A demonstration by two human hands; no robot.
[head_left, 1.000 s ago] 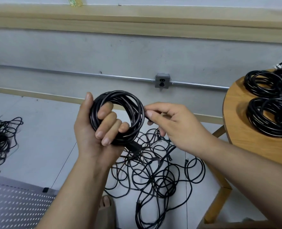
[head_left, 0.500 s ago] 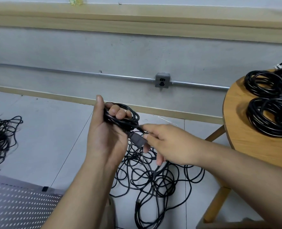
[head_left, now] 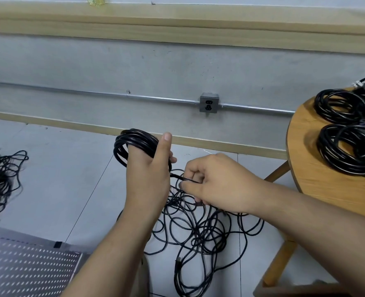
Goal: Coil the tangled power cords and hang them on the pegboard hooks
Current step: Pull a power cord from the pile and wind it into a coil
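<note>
Left hand gripping a coiled cord at frame centre, right hand pinching its loose end, tangled cords on the floor below.

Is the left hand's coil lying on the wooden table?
No, the left hand holds the coil above the floor, apart from the table.

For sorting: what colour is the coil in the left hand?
Black; the coil shows best in the head view.

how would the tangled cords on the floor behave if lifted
The tangled cords look floppy: thin loops sprawl flat, so they would likely droop and drag. Crossed strands probably snag and come up together. The coil in the left hand holds round loops, suggesting some springiness.
</note>
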